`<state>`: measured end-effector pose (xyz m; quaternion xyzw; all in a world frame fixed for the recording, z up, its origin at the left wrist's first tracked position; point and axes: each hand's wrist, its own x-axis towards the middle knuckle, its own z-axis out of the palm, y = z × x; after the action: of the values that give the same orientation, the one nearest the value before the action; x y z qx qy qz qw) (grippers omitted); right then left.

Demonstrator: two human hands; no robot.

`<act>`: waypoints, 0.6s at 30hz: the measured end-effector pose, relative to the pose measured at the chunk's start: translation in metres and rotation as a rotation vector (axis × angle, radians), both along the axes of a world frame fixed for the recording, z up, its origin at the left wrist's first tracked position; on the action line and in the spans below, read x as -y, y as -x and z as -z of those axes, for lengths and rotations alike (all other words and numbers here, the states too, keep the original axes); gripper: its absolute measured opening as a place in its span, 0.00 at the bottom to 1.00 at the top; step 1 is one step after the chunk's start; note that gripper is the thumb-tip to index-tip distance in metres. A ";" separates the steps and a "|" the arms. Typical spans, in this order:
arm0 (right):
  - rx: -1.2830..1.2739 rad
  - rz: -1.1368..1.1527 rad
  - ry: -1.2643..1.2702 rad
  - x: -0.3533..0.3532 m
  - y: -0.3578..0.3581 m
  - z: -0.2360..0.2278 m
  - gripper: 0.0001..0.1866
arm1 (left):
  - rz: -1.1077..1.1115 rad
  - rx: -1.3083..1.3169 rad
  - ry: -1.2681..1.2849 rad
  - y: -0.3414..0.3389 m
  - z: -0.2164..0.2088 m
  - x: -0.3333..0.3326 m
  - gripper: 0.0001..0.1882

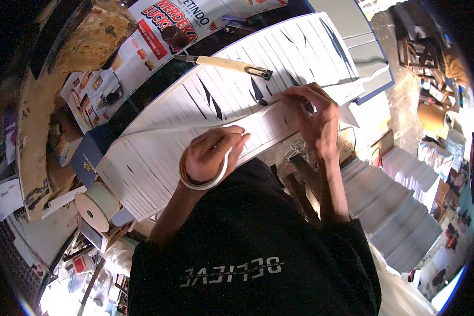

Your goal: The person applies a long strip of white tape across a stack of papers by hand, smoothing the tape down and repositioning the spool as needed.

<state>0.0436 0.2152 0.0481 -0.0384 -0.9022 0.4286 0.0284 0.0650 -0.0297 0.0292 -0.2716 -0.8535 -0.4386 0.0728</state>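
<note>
A long stack of white sheets [147,168], marked with lines and dark gaps, lies slanted in front of me. Around the wrist of my left hand [210,150] hangs a loop of narrow white band [216,181]. One end of it runs up to that hand's pinched thumb and fingers, at the near edge of the stack. Farther right, my right hand [316,113] has its fingers bent closed over the near edge; what they grip is hidden. A cutter knife [226,66] with a pale handle rests on the sheets, beyond both hands.
At the left stand a spool of pale ribbon [97,206] and a dark blue book cover [89,158]. A printed banner [142,52] covers the far side, near a wooden block [97,37]. Large stacks of paper [389,205] sit low on the right.
</note>
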 end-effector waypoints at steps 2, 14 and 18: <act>-0.019 -0.006 0.013 -0.001 0.000 0.002 0.12 | 0.033 0.059 0.095 0.000 0.000 -0.002 0.09; -0.044 0.014 0.008 -0.006 0.000 0.005 0.11 | -0.097 0.159 -0.054 0.019 0.003 -0.007 0.07; -0.039 0.026 -0.005 -0.001 0.003 -0.002 0.11 | -0.121 0.224 -0.014 0.026 0.004 -0.007 0.07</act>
<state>0.0406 0.2162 0.0504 -0.0417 -0.9020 0.4267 0.0516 0.0386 -0.0224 0.0253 -0.1685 -0.8680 -0.4670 0.0051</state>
